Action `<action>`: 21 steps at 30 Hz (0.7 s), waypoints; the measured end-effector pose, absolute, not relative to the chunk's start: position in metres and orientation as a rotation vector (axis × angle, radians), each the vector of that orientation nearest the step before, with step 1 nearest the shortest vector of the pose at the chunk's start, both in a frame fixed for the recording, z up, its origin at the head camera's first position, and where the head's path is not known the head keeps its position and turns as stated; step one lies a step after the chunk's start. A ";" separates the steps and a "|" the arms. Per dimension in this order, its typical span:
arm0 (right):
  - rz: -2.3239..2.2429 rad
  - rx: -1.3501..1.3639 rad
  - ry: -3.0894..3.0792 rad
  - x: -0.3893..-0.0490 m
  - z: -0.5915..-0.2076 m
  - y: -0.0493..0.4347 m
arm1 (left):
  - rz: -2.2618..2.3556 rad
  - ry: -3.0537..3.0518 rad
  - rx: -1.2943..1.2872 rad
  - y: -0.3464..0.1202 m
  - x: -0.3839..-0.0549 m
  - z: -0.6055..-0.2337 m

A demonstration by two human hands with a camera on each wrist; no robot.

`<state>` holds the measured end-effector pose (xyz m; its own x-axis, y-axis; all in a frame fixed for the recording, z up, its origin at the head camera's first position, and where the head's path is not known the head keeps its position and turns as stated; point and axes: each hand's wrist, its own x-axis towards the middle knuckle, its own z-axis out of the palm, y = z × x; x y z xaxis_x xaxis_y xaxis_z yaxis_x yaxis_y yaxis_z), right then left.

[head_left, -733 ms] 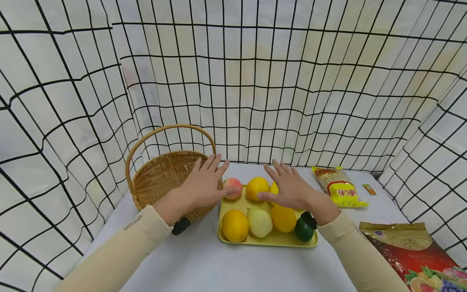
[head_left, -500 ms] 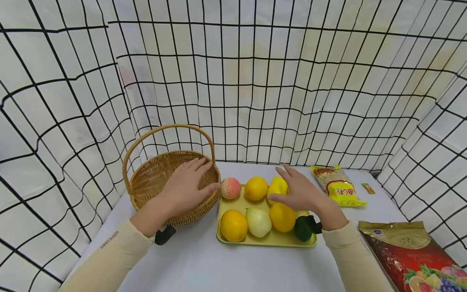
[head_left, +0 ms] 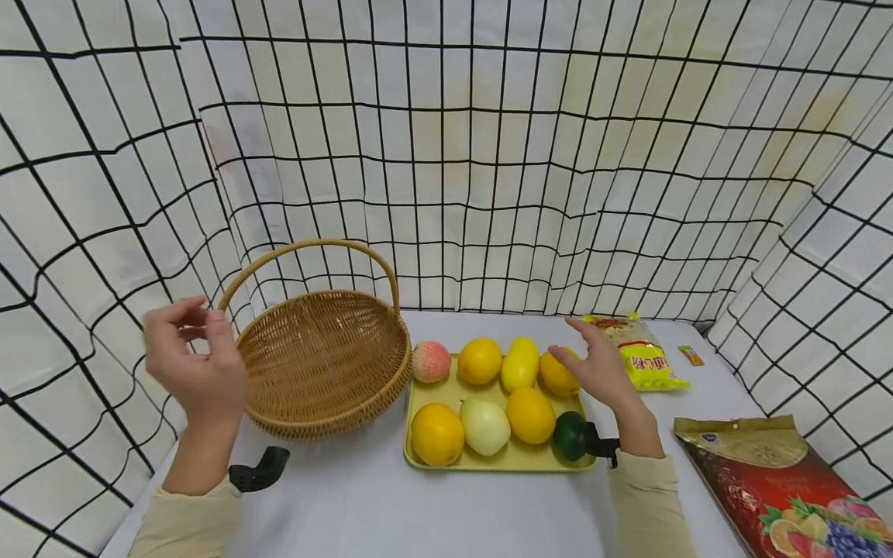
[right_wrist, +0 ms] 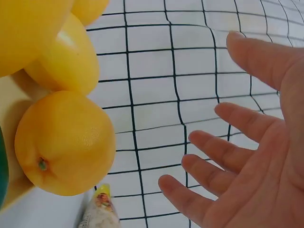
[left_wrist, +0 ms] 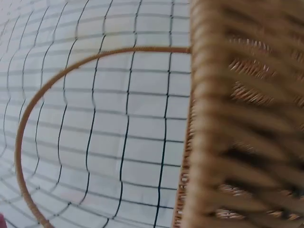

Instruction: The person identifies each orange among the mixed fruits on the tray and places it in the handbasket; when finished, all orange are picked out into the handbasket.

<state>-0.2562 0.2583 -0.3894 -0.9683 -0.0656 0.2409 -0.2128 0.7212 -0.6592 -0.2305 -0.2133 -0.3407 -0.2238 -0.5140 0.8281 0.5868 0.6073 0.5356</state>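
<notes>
Looks pre-grasp: left hand (head_left: 198,372) (empty, fingers loosely bent) by basket (head_left: 321,364), frame left; right hand (head_left: 601,364), fingers apart, near orange (right_wrist: 66,142), right of centre, must curl to grip.

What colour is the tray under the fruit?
The tray is pale yellow; the head view shows it best.

Red pouch (head_left: 781,487), small packet (head_left: 691,356)

There are four oranges (head_left: 437,434), one peach (head_left: 431,362), one pale green pear (head_left: 485,427), one long yellow fruit (head_left: 519,364) and one dark green fruit (head_left: 570,435), perhaps an avocado, as it is partly covered: eight in all. Add one wicker basket (head_left: 321,364), one yellow tray (head_left: 498,468), one yellow food bag (head_left: 645,360), one red pouch (head_left: 784,473) and one small packet (head_left: 691,355).
</notes>
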 end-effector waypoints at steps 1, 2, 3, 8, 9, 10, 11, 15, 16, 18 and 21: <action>1.112 0.200 -2.699 -0.258 -0.390 0.260 | -1.040 -1.449 0.015 -0.221 -0.229 -0.340; 1.135 0.182 -2.685 -0.259 -0.392 0.261 | -1.053 -1.461 0.067 -0.227 -0.229 -0.342; 1.155 0.163 -2.674 -0.260 -0.393 0.262 | -1.080 -1.493 0.113 -0.233 -0.228 -0.344; 1.269 0.016 -2.625 -0.261 -0.402 0.261 | -1.458 -1.714 0.286 -0.248 -0.224 -0.352; 1.297 -0.016 -2.609 -0.261 -0.405 0.260 | -1.548 -1.755 0.310 -0.250 -0.224 -0.352; 1.317 -0.048 -2.593 -0.261 -0.407 0.260 | -1.642 -1.782 0.317 -0.250 -0.225 -0.352; 1.333 -0.079 -2.580 -0.261 -0.409 0.261 | -1.736 -1.794 0.304 -0.251 -0.225 -0.354; 1.356 -0.155 -2.552 -0.261 -0.417 0.267 | -1.939 -1.911 0.206 -0.255 -0.229 -0.363; 1.359 -0.163 -2.556 -0.261 -0.418 0.269 | -1.964 -1.924 0.200 -0.255 -0.229 -0.365; 1.372 -0.176 -2.575 -0.262 -0.421 0.274 | -1.976 -1.950 0.232 -0.256 -0.231 -0.370; 1.414 -0.208 -2.614 -0.263 -0.424 0.280 | -1.936 -1.933 0.356 -0.256 -0.234 -0.372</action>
<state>-0.2626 0.2799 -0.4240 -0.9771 0.1985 0.0762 0.0448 0.5427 -0.8388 -0.2337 -0.2559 -0.3723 -0.8956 -0.4363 0.0874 0.0882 0.0185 0.9959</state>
